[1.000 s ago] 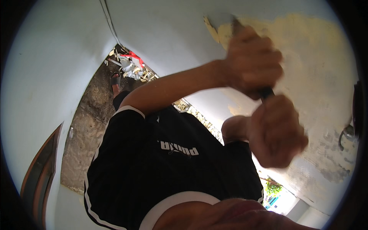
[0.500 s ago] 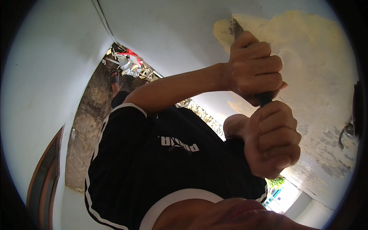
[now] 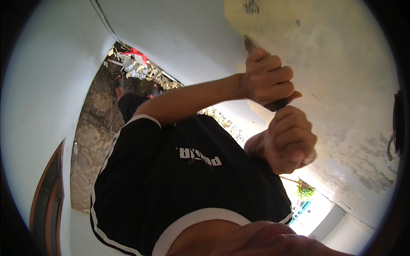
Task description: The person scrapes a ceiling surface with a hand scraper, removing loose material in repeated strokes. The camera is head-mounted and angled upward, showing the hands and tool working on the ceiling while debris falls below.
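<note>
Both my hands are closed around one scraper [image 3: 249, 44], a tool with a narrow metal blade and a dark handle. My left hand [image 3: 271, 77] grips it nearer the blade, and my right hand [image 3: 291, 138] wraps the handle's lower end. Between the two fists a short stretch of handle shows. The blade points up to the wall [image 3: 341, 77], near the border of a yellowish, bared patch. Whether its tip touches the surface, I cannot tell. Above the blade, a dark scuffed spot [image 3: 251, 6] marks the patch.
Paint flakes and a red strip [image 3: 136, 55] lie on the brown floor [image 3: 96, 115] along the wall's foot, near my sandalled feet [image 3: 118, 82]. A wood-framed opening [image 3: 49, 200] is at lower left. Green leaves [image 3: 304, 190] show at lower right, a dark fixture [image 3: 398, 121] at far right.
My two hands and the scraper have moved down and a little left in the view. The blade has come away from the dark scuffed spot, which now shows above it.
</note>
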Tool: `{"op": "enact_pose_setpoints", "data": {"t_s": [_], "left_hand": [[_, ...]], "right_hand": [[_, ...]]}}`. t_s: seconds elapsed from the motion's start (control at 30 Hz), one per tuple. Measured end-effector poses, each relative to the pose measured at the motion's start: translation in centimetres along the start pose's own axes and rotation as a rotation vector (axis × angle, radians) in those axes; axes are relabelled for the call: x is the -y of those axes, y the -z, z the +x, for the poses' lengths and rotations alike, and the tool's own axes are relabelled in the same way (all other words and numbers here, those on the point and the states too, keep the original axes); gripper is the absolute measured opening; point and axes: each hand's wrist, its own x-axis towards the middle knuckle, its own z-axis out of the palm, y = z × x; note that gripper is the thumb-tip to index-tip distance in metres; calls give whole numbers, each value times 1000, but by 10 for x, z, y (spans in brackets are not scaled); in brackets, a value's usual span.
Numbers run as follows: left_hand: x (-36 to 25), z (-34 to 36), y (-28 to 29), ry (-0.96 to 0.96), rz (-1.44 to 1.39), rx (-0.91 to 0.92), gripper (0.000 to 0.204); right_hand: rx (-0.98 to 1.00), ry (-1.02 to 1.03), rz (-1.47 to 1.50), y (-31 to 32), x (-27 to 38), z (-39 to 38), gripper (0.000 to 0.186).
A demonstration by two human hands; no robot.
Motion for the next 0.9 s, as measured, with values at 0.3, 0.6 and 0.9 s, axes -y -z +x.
{"op": "enact_pose_setpoints", "data": {"t_s": [0.3,0.6,0.9], "left_hand": [[-5,-22,7,18,57,20,48],[-2,-18,12,-31,3,42,50],[10,-20,14,-54,-19,38,49]], "right_hand": [[57,46,-38,23,-17,-31,32],[15,87,34,1,-3,-26,44],[-17,59,44,-10,1,-32,51]]}}
